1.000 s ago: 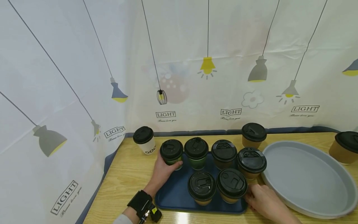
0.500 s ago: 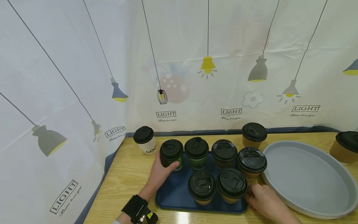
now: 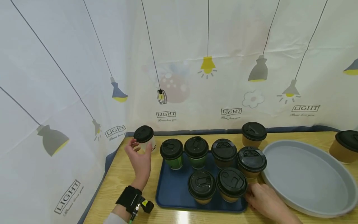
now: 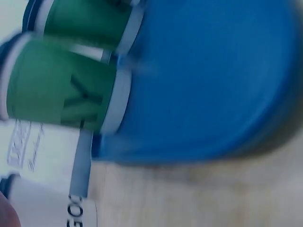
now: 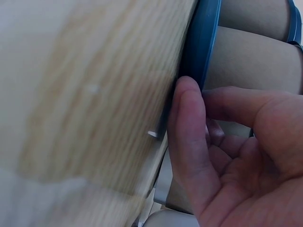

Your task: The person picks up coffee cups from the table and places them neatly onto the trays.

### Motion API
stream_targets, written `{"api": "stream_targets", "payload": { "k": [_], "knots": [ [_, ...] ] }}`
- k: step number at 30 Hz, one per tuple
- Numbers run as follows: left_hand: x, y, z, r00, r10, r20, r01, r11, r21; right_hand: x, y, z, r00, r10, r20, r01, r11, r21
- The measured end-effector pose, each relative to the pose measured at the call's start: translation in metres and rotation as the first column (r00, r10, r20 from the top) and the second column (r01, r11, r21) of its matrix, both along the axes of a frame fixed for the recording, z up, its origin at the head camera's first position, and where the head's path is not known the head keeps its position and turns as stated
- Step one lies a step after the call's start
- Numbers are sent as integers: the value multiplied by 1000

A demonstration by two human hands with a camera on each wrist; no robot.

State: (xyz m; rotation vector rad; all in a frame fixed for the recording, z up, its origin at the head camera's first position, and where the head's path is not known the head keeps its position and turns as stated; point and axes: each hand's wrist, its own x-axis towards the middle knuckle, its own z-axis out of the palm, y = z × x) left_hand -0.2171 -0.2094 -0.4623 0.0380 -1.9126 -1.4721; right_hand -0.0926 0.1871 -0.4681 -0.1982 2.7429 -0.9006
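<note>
My left hand (image 3: 141, 160) is spread beside a white paper cup (image 3: 151, 145) with a black lid, at the table's back left. Whether its fingers touch that cup I cannot tell. Part of the cup's lettering shows in the left wrist view, by a blurred fingertip (image 4: 7, 213). On the blue tray (image 3: 173, 196) stand two green cups with black lids, the left green cup (image 3: 176, 162) and another green cup (image 3: 198, 162), plus several brown lidded cups. At the tray's right edge, my right hand (image 3: 264, 199) pinches the rim between thumb and finger (image 5: 189, 127).
A big round grey tray (image 3: 307, 177) lies on the right of the wooden table (image 3: 112, 193). Behind it stands a brown lidded cup (image 3: 251, 141), and another brown cup (image 3: 342, 151) is at the far right. A printed curtain (image 3: 195, 87) hangs along the back and left.
My left hand has let go of the left green cup, which stands on the tray, and moved left and back to the white cup. The right hand stays at the tray's edge.
</note>
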Motion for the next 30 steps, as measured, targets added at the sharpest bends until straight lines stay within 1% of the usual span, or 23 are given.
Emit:
{"api": "stream_targets", "payload": {
  "k": [1,2,4,7,10,12,16,18,21,26,28,30],
  "knots": [
    [-6,-3,0,999,23,26,-23,1000,-6,0,0,0,1000,4,-14,-4,1000,-3],
    [-11,-6,0,998,33,58,-32,999,-7,0,1,-1,1000,6,-23,-6,1000,-5],
    [-21,-12,-2,990,40,136,-36,999,-30,-1,1,-1,1000,4,-27,-4,1000,-3],
    [-33,-19,-6,969,18,248,-4,998,-55,-1,0,0,1000,9,-29,-9,1000,2],
    [-42,-22,-10,951,-8,309,26,998,-53,-1,1,0,999,18,-34,-18,1000,1],
    [-47,-23,-13,947,-18,320,30,999,-34,0,1,0,999,20,-37,-20,1000,0],
    [-56,-25,-20,949,-52,312,40,998,43,0,0,0,999,10,-32,-9,1000,6],
    [-59,-26,-24,949,-66,309,43,996,81,1,0,0,999,7,-32,-7,1000,11],
    [-62,-27,-30,945,-74,318,39,992,117,1,-1,-2,999,11,-41,-11,1000,12],
    [-61,-27,-33,935,-61,349,22,993,114,2,0,-3,999,7,-43,-7,1000,5],
    [-60,-27,-34,932,-42,360,7,995,98,3,0,-4,999,9,-51,-9,1000,2],
    [-60,-27,-34,934,-19,358,-11,997,82,3,1,-6,998,11,-55,-11,1000,-1]
  ]
}}
